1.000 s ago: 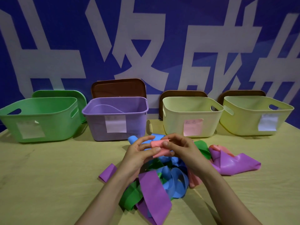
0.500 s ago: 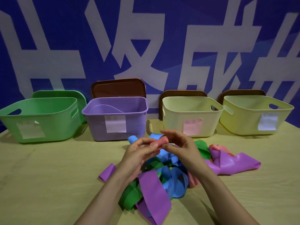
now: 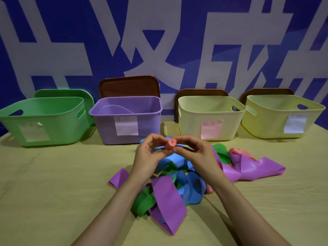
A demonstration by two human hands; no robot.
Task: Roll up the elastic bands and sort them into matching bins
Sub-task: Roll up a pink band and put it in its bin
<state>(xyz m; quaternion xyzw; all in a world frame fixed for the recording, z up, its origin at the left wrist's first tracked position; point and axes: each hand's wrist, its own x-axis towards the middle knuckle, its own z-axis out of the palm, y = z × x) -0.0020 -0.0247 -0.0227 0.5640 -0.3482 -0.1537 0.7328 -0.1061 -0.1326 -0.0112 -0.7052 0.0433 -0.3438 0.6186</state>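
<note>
Our left hand (image 3: 147, 157) and right hand (image 3: 197, 153) pinch a pink band (image 3: 171, 143) between the fingertips; it is wound into a tight roll with its spiral end facing us. We judge it ready for the cream bin (image 3: 191, 121) with the pink label, just behind. Below, the pile of loose bands (image 3: 166, 196), purple, blue, green and pink, lies unrolled on the counter (image 3: 53, 192); no roll shows in any bin, so most work is left

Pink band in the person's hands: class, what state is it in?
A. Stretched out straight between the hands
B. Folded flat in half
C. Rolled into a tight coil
C: the pink band shows a spiral end, pinched between the left hand and the right hand.
</note>
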